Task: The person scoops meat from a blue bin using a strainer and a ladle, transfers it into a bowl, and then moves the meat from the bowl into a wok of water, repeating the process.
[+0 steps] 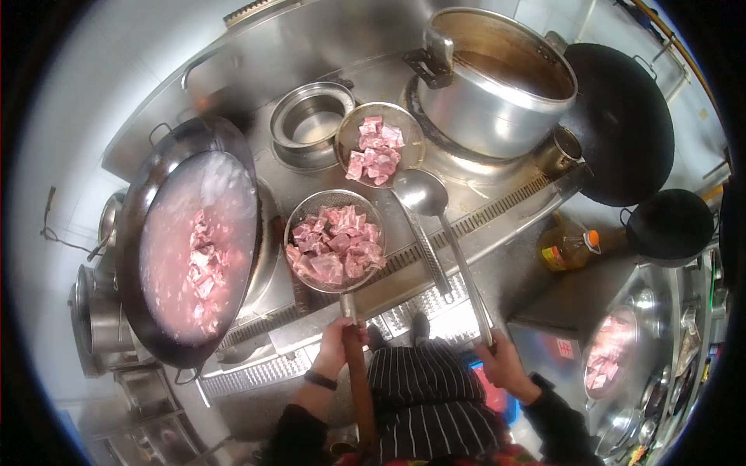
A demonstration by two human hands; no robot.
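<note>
My left hand (336, 347) is closed round the wooden handle (360, 388) of a round wire strainer (292, 233). Raw pink meat chunks (334, 245) fill the strainer, which is over the stove's front edge. In my right hand (503, 363) is the long metal handle of a ladle (420, 192), its bowl beside a second strainer (347, 159). That one holds a smaller heap of meat pieces (376, 149). On the left, a large wok (134, 233) is filled with cloudy pinkish liquid, with more meat (205, 268) in it.
A big steel pot (486, 116) of brown liquid stands at the back right. Nested steel bowls (309, 116) are behind the strainers. Dark woks (618, 124) hang or lean at right, above an oil jug (571, 247). A basin of meat (610, 353) is at far right.
</note>
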